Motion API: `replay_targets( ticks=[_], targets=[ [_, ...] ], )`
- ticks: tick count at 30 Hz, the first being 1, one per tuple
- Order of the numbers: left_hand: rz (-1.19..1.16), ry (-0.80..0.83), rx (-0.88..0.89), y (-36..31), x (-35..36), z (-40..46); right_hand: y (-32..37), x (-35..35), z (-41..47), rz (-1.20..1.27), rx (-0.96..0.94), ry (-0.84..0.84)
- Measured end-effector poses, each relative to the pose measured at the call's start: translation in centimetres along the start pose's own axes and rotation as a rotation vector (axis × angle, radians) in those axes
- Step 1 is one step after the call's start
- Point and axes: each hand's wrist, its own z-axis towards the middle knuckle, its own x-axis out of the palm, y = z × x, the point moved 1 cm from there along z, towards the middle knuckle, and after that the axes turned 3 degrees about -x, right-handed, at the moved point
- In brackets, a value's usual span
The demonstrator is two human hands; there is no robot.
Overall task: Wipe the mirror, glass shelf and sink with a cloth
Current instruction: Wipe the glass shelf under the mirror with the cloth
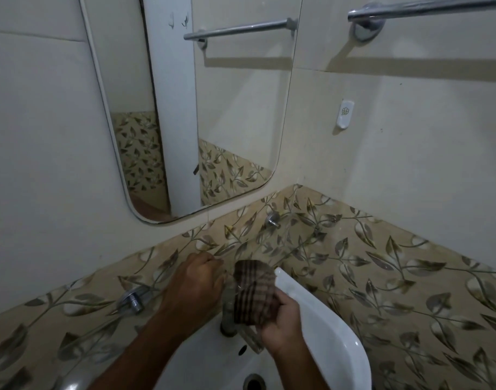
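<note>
A rounded mirror [184, 108] hangs on the tiled wall. Below it, a clear glass shelf [286, 240] spans two chrome brackets [272, 219] [131, 299]. My right hand [282, 322] grips a brown checked cloth [253, 294] and presses it on the shelf's top, near its front edge. My left hand [196, 280] rests on the shelf close to the wall, fingers curled, with nothing visible in it. The white sink [336, 333] sits under the shelf. Its grey tap [227, 322] shows through the glass.
A chrome towel rail [427, 8] runs along the right wall, with a white plastic hook [344, 112] below it. Leaf-patterned tiles [410, 277] cover the lower walls. The sink's drain [253, 382] is at the bottom edge.
</note>
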Motion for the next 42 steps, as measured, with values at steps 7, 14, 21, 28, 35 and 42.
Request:
replay_targets(
  ticks=[7,14,21,28,35,42],
  targets=[
    [-0.021,0.045,-0.024,-1.2,0.7,0.8,5.0,2.8,3.2,0.053,-0.145,-0.091],
    [-0.047,0.062,-0.032,-2.3,2.0,1.6,5.6,0.0,1.7,-0.001,-0.077,-0.079],
    [-0.086,0.055,-0.004,-1.7,1.7,2.2,10.9,2.3,5.9,0.027,-0.222,-0.142],
    [-0.056,0.099,-0.029,0.4,2.1,2.8,10.2,1.7,6.9,0.062,-0.210,-0.144],
    [-0.078,0.131,-0.051,0.4,3.3,3.4,13.5,2.8,8.9,0.103,-0.290,-0.097],
    [-0.024,0.126,-0.028,2.0,3.1,3.9,11.3,4.2,11.3,-0.003,-0.349,-0.046]
  ],
)
